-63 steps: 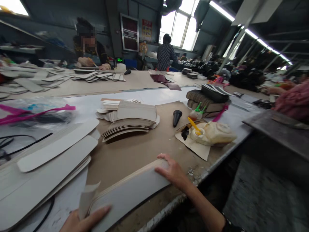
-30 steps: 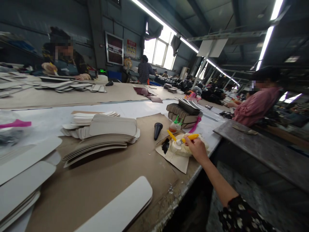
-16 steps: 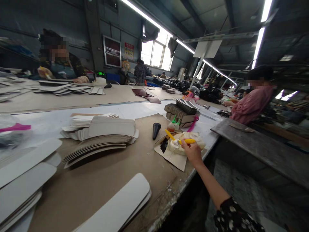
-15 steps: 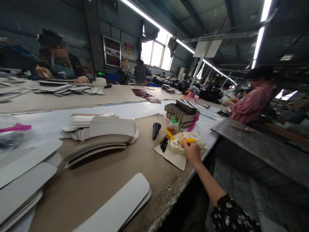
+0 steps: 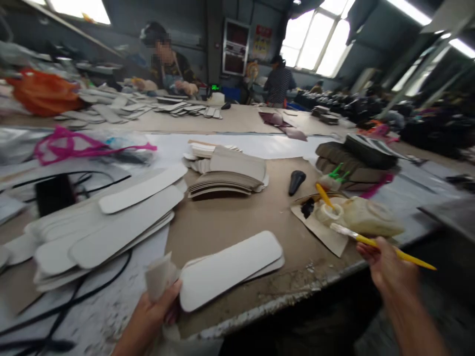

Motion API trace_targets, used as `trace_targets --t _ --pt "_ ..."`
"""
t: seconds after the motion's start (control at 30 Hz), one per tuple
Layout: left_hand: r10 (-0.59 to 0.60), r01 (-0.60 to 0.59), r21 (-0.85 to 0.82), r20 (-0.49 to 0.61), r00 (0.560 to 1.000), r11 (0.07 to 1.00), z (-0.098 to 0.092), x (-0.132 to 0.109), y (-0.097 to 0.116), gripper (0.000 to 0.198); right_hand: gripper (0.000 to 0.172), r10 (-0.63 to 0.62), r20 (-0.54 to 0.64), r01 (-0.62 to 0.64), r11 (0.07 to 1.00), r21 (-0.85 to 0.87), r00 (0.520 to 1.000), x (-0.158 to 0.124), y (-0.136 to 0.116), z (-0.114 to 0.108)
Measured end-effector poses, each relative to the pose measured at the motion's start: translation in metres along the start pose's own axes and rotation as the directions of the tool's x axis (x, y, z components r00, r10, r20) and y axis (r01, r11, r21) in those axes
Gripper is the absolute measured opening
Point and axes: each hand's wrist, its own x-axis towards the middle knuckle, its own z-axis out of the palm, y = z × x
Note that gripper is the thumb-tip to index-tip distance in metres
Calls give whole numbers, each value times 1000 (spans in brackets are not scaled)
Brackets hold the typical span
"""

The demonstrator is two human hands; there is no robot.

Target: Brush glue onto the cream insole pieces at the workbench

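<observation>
My right hand (image 5: 389, 267) grips a yellow-handled paintbrush (image 5: 365, 240), its whitish bristles pointing left, beside a pale plastic jug (image 5: 371, 216) lying on its side. A second yellow handle (image 5: 324, 196) sticks out of the jug's round opening. Under the jug is a piece of cardboard (image 5: 334, 242) with a dark stain. At the near table edge my left hand (image 5: 158, 309) is closed on a whitish scrap (image 5: 160, 278), cloth or paper, I cannot tell which. The thumb is at the left end of a white rounded board strip (image 5: 232, 269), which lies on another strip.
Stacks of board strips stand at the left (image 5: 126, 232) and centre (image 5: 237, 170). A black cone-shaped object (image 5: 297, 182), green-tipped bottles (image 5: 334, 179) and a bundled stack (image 5: 341, 163) are near the jug. Black cords (image 5: 70, 306) cross the left. A co-worker (image 5: 166, 64) sits across the table.
The view has swung left and down. My right hand has drawn the brush away from the jug's opening, towards me. My left hand has come into view with the whitish scrap.
</observation>
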Motion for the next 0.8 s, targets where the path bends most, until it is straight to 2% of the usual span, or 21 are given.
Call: trace_targets --t 0.03,0.07,0.1,0.17,0.23,0.3,0.33,0.37,0.43,0.57,0.73,0.8 --pt "7 -6 -14 44 999 1000 -2 0 0 48 11 54 139 -58 998 22 989 -19 -1 0" --pt "23 -22 -20 77 997 1000 -4 1 0 47 7 95 314 -103 995 9 945 -43 -3 1" --pt "37 -35 -21 115 993 999 -5 2 0 46 11 88 433 -98 995 1 897 -69 -4 4" --pt "67 -64 -19 161 985 998 -6 4 1 42 28 94 649 -70 996 -62 755 -127 -5 11" --pt "84 -84 -10 190 978 996 -7 5 1 41 30 124 799 -23 990 -137 588 -181 -2 23" --pt "89 -93 8 206 974 996 -9 5 0 41 27 138 892 42 984 -173 431 -218 3 37" --pt "88 -93 15 215 973 996 -10 5 -1 40 27 136 915 78 981 -179 380 -229 6 43" --pt "84 -91 21 223 971 996 -10 5 -1 40 26 130 927 114 977 -180 352 -236 9 49" --pt "86 -95 27 225 970 995 -11 4 -1 39 27 122 927 178 965 -195 356 -238 13 55" --pt "100 -111 37 220 970 993 -11 3 2 38 31 116 904 238 944 -229 412 -234 11 56" --pt "107 -128 78 225 968 989 -12 3 3 38 30 140 915 227 944 -239 379 -244 7 56" --pt "112 -139 105 225 968 985 -11 2 3 38 32 134 905 247 937 -249 403 -239 9 57"
